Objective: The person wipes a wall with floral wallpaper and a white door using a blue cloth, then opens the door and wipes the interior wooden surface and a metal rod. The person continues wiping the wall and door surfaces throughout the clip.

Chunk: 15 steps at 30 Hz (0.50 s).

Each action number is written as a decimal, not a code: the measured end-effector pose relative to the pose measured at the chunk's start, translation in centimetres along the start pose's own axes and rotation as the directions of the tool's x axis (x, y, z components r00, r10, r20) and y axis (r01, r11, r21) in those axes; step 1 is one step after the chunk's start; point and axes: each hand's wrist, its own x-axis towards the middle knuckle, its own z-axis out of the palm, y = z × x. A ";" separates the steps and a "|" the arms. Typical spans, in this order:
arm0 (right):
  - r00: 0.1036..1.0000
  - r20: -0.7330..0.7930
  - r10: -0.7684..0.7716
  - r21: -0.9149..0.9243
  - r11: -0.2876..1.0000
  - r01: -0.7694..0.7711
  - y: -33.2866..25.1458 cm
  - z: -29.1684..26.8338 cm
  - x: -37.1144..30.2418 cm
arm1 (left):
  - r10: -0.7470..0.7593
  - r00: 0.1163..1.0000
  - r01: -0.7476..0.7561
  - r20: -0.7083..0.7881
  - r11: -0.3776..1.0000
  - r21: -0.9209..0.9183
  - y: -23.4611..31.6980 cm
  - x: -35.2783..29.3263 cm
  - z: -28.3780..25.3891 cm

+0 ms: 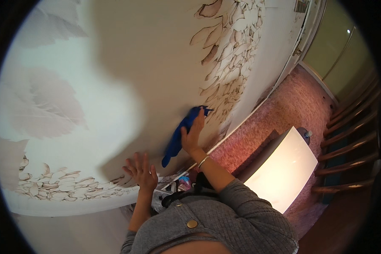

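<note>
Your right hand presses a blue cloth to the pale surface, the cloth showing past your fingertips and below your thumb; your left hand is empty, its fingers spread, lower and left of the right fingers; printed brown-edged leaves begin near your right fingertips; rightward of those fingers are pink carpet, a white panel and wooden slats.
</note>
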 end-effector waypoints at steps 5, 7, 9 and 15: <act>0.957 -0.201 0.209 0.150 0.972 -0.180 -1.8 0.8 4.8 | 0.041 0.989 -0.028 -0.142 0.995 0.093 -0.7 4.0 -0.6; 0.985 -0.171 0.025 0.101 0.995 -0.008 -3.2 1.2 6.4 | 0.025 0.978 -0.005 -0.206 0.995 0.098 -1.1 5.4 -1.6; 0.988 -0.090 -0.125 0.073 0.989 0.132 -5.3 1.6 6.3 | -0.062 0.972 0.076 -0.228 0.996 0.050 -1.4 6.3 -2.5; 0.814 0.182 -0.552 -0.065 0.819 0.570 -6.0 1.7 1.5 | -0.063 0.972 0.075 -0.226 0.996 0.046 -0.1 5.8 -2.7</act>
